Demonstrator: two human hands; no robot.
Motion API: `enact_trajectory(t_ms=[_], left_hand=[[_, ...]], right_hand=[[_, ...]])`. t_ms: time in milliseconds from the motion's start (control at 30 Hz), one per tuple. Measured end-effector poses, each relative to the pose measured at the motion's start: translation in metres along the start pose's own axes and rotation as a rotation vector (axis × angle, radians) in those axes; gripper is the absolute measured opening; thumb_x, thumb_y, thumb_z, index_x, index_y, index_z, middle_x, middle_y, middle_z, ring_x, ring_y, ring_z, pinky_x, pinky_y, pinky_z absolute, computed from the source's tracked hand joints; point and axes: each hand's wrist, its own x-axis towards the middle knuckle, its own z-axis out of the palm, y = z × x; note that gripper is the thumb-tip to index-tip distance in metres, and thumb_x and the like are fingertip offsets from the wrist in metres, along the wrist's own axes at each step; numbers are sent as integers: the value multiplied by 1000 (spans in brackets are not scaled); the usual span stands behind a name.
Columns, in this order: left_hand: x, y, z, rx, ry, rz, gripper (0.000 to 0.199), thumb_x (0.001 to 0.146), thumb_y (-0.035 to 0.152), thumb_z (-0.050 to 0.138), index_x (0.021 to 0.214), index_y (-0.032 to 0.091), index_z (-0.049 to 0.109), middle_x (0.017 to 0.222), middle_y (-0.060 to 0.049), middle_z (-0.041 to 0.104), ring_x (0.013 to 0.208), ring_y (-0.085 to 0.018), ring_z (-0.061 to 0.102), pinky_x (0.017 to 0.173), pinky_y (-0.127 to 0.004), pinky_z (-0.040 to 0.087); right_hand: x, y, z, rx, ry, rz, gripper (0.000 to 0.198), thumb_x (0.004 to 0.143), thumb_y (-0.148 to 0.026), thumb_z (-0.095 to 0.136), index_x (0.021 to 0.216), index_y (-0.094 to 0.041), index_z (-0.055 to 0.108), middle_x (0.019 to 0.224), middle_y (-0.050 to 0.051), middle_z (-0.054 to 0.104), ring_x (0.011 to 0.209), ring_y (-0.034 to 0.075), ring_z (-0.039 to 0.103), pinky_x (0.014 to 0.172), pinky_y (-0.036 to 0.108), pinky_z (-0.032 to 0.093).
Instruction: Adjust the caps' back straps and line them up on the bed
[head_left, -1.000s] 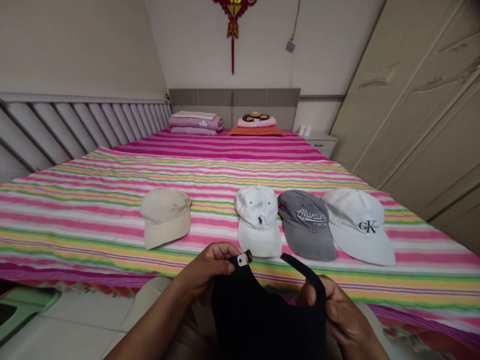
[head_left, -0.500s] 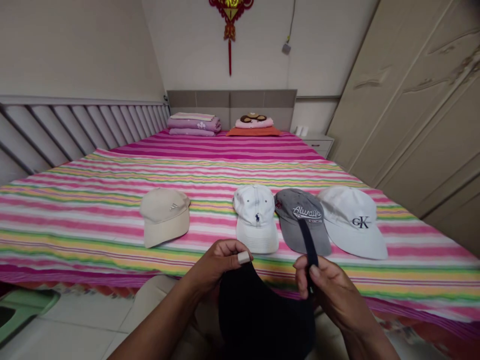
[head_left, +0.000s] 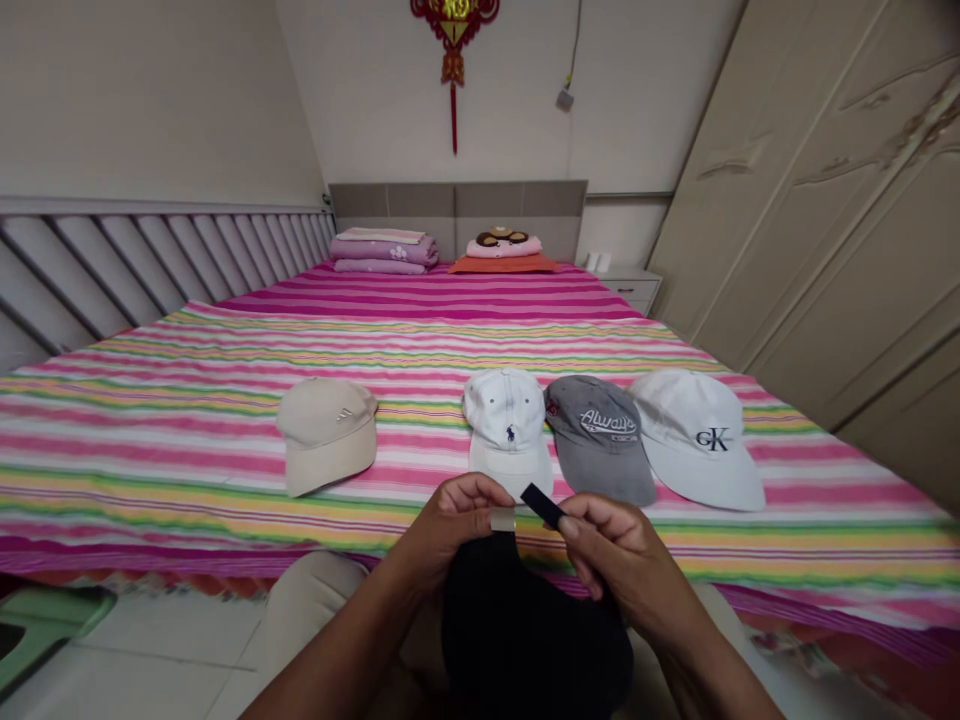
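Note:
A black cap (head_left: 536,635) is held between my hands over my lap, its back opening facing up. My left hand (head_left: 457,525) pinches the metal buckle (head_left: 503,519) at one side of that opening. Between thumb and fingers of my right hand (head_left: 619,550) is the dark strap (head_left: 541,505), its free end pointing at the buckle but apart from it. Beyond my hands, a white cap with a small navy emblem (head_left: 508,430), a grey cap (head_left: 600,440) and a white cap with dark letters (head_left: 697,438) lie side by side. A beige cap (head_left: 328,435) lies further left.
The caps rest on a bed with a striped sheet (head_left: 225,430). Folded purple bedding (head_left: 385,251) and a pink stack (head_left: 504,247) lie at the headboard (head_left: 517,205). A green stool (head_left: 52,630) stands on the floor at lower left; a wardrobe (head_left: 810,230) is on the right.
My right hand has moved left and brought the strap's free end down from upright to near the buckle. My left hand keeps its hold on the buckle side.

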Motion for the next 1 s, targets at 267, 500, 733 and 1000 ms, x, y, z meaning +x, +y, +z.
enact_trajectory(t_ms=[267,500,733,1000], left_hand=[[-6,-8,-10,38,-77,18,31,48,19,76,76,14,64,63,-1,63,55,-9,54,53,-18,39],[-9,-9,-14,165,-145,103,31,53,14,73,83,16,63,70,-1,63,61,-9,54,55,-17,39],[-12,-12,-16,227,-76,167,26,56,13,71,81,16,64,72,-2,64,64,-11,56,58,-19,41],[-11,-10,-9,155,-18,182,23,53,13,73,74,15,65,64,-1,64,57,-9,55,55,-18,40]], right_hand=[[4,8,6,112,-7,57,28,74,-41,53,63,-16,46,41,-7,44,30,3,29,33,16,18],[3,9,6,228,-29,6,27,72,-36,58,60,-14,47,40,-9,34,38,3,20,38,18,13],[2,10,8,218,-39,49,29,66,-39,63,60,-14,48,45,-8,30,40,3,18,37,19,11],[1,11,7,165,-39,60,27,66,-37,64,64,-12,55,48,-6,39,42,3,23,39,18,16]])
